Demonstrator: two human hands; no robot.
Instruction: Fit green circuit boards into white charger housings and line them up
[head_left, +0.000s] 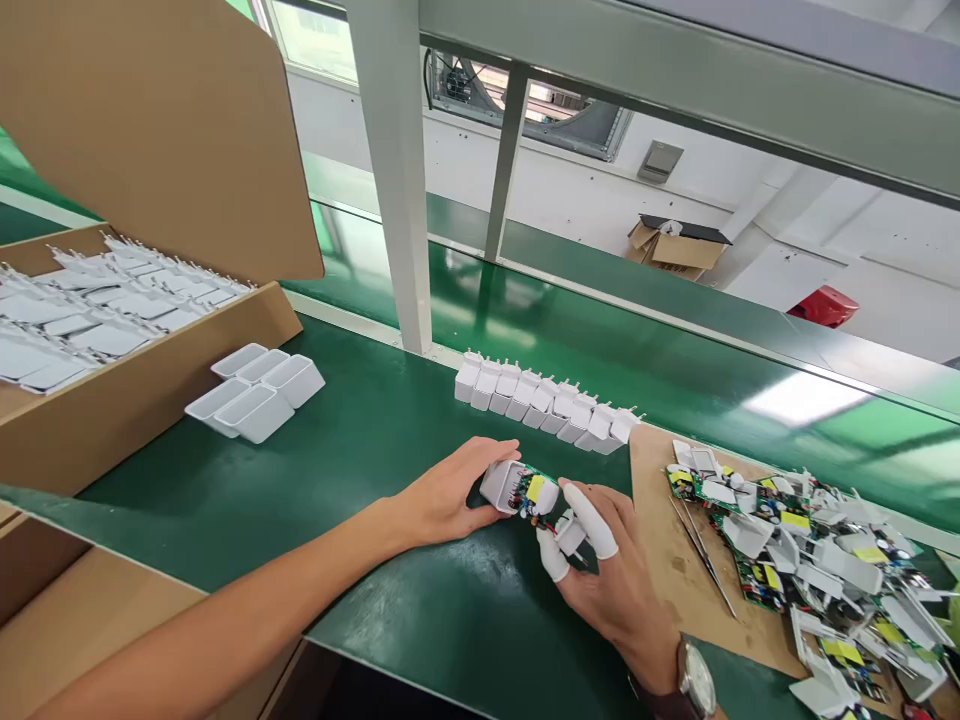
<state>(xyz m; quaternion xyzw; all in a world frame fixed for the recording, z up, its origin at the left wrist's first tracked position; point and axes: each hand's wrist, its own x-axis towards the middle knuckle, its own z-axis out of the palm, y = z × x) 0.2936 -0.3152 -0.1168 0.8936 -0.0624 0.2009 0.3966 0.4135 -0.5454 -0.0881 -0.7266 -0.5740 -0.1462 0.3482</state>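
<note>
the white charger shell [501, 484] is lying on the green desk [360, 470] just in front of the person, its open mouth facing to the right, toward the circuit board [534, 492] that is sitting half inside it. the long axis of shell and board together is running roughly left to right, tipping slightly down toward the right hand. the left hand [450, 490] is coming in from the left with the forearm stretched low across the desk, its grip closing around the shell from above and behind, thumb underneath. the right hand [600, 570] is meeting it from the right, wrist bent inward, its grip pinching the board's outer end between fingertips [592, 520] wearing white finger cots. both hands are touching the piece, so neither is nearer. a row of finished white plugs [547, 402] is standing just beyond, and a heap of loose boards and covers [810, 560] is lying on the cardboard sheet [660, 540] to the right.
</note>
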